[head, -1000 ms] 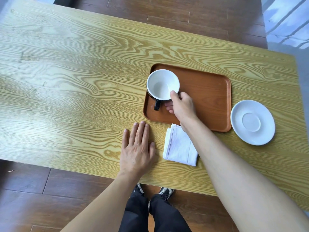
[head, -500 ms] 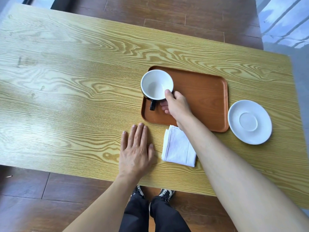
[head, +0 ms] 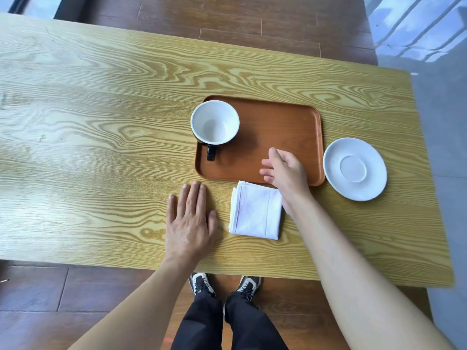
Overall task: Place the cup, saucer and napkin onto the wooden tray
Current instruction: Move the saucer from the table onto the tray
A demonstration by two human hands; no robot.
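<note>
A wooden tray (head: pixel 290 127) lies flat on the pale, strongly grained table (head: pixel 101 122), a little right of the table's middle. The cup (head: pixel 215 122), white inside and black outside, stands upright in the tray's 10 o'clock corner, its black handle (head: pixel 211 152) pointing toward 6 o'clock. It is empty.

The right hand (head: pixel 284 169) hovers over the tray's near edge at about 5 o'clock from the cup, well apart from it. The fingers are spread and loosely extended toward 9 o'clock, the palm open, and nothing is in its grasp. Whether it touches the tray floor or hangs just above it is hard to tell from this angle; a soft shadow sits on the tray between the hand and the cup.

The white saucer (head: pixel 355 169) rests on the table just beside the tray's right edge, at 3 o'clock from the right hand, off the tray. The folded white napkin (head: pixel 256 210) lies on the table just below the tray's near edge, at 6 o'clock from it, with its far edge almost touching the rim. The right forearm passes beside the napkin's right edge.

The left hand (head: pixel 190 223) lies flat, palm down, fingers together and extended toward 12 o'clock, on the table at 9 o'clock from the napkin, holding nothing.
</note>
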